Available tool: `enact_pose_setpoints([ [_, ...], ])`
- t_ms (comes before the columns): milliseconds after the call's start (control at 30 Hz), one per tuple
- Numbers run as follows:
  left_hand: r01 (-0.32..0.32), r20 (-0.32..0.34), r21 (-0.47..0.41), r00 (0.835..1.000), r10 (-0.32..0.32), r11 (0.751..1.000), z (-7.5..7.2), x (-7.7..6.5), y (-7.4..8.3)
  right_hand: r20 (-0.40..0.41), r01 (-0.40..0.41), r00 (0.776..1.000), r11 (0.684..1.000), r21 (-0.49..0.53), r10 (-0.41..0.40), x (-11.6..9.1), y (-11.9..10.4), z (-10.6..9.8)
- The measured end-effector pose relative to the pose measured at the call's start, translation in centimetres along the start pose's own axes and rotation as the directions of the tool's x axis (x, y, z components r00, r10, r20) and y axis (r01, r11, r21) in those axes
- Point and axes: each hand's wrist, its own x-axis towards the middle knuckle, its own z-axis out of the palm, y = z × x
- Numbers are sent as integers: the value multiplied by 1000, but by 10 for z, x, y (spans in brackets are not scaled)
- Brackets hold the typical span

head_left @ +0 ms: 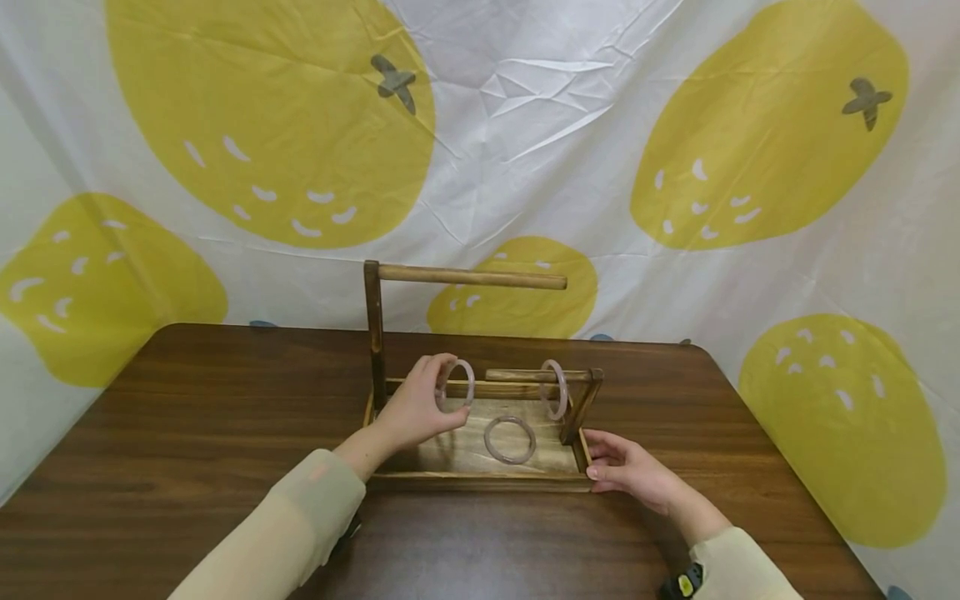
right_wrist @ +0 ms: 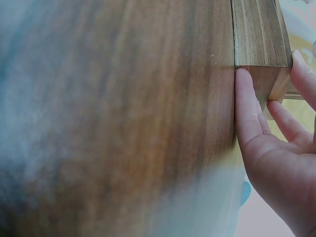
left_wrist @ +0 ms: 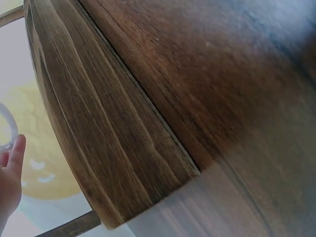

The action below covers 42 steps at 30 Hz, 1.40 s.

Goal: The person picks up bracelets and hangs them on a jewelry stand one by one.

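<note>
Between the thumb and fingers of my left hand [head_left: 416,404] is a pale, translucent bangle [head_left: 470,385], held upright above the tray part of a wooden stand [head_left: 480,477]. A second bangle [head_left: 556,390] hangs on the stand's short lower bar [head_left: 517,375]. The third bangle [head_left: 510,440] lies flat on the tray floor. At the stand's right end, my right hand [head_left: 633,473] holds the near corner, thumb and fingers against the wood. The right wrist view shows that hand's fingers [right_wrist: 245,94] touching the corner. Only part of the left hand [left_wrist: 11,182] shows in the left wrist view.
A long upper bar [head_left: 472,277] extends rightward from the tall left post [head_left: 373,325], its right end free. The stand sits on a dark wooden table [head_left: 247,400]. Behind the table hangs a white cloth [head_left: 525,158] printed with yellow fruit.
</note>
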Motion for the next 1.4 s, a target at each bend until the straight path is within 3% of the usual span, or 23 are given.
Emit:
enact_pose_setpoints([
  [333,-30,-39,-146,999,25,989,3,2,4,-1,3,1000,1000,5,-3,0,1,0],
  [1133,-54,-33,-271,998,46,961,9,9,16,2,-7,1000,1000,5,7,0,-2,0],
  [1400,-40,-21,-272,999,36,962,12,11,22,6,-12,1000,1000,3,12,0,-1,0],
])
